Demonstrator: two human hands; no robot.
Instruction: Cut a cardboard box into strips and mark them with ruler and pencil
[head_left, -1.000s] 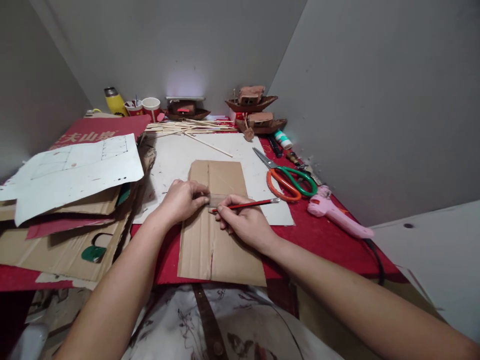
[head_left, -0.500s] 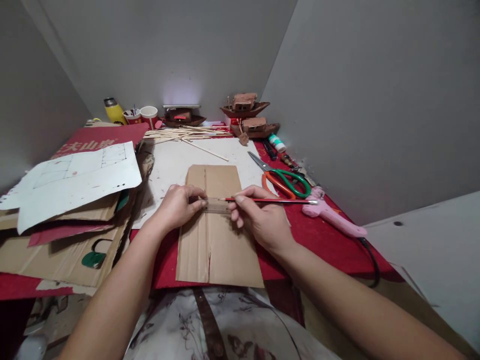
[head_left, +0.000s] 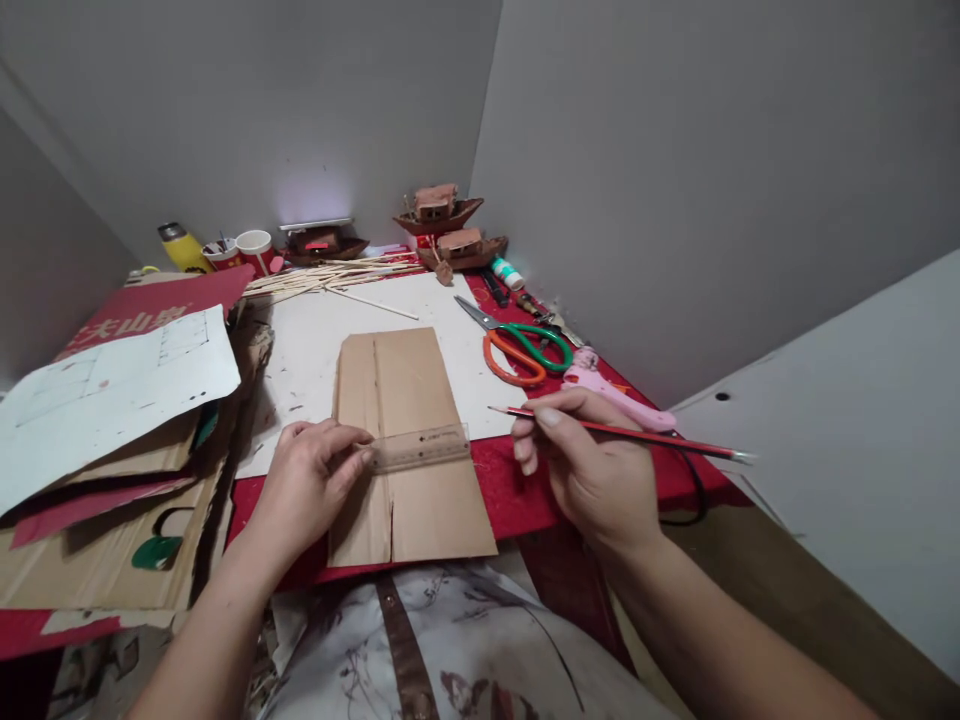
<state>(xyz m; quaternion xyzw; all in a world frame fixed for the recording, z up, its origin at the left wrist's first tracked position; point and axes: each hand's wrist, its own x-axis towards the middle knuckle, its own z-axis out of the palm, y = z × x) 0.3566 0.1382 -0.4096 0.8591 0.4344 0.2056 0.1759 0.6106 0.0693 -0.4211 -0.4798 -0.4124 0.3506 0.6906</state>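
Grey walls (head_left: 360, 110) close off the far edge of your surface (head_left: 499, 500) in the head view, its red cover partly under a white sheet (head_left: 285, 385) that probably shields it from scraps. Your cardboard piece (head_left: 439, 515) lies flat in front of your body, its far part over the sheet and its near part over the red, likely so both hands reach it easily. Across it lies a clear ruler (head_left: 420, 450), its right end about at the cardboard's edge.

Your left hand (head_left: 319, 480) has thumb and fingers drawn close together on the ruler's left end, seemingly to stop it slipping while leaving most of its edge exposed. Your right hand (head_left: 596, 470) is curled, pinching a red pencil (head_left: 637, 434) between thumb and fingers; the tip points left, just beside the cardboard and apparently off it, perhaps to leave the ruler uncovered.

Beyond, the scissors (head_left: 491, 322) lie with handles toward your right side, near a pink tool (head_left: 622, 402), presumably for easy reach. Thin sticks (head_left: 322, 277) and model boats (head_left: 439, 205) sit at the back, and stacked cardboard (head_left: 97, 582) lies on your left, seemingly out of the way.
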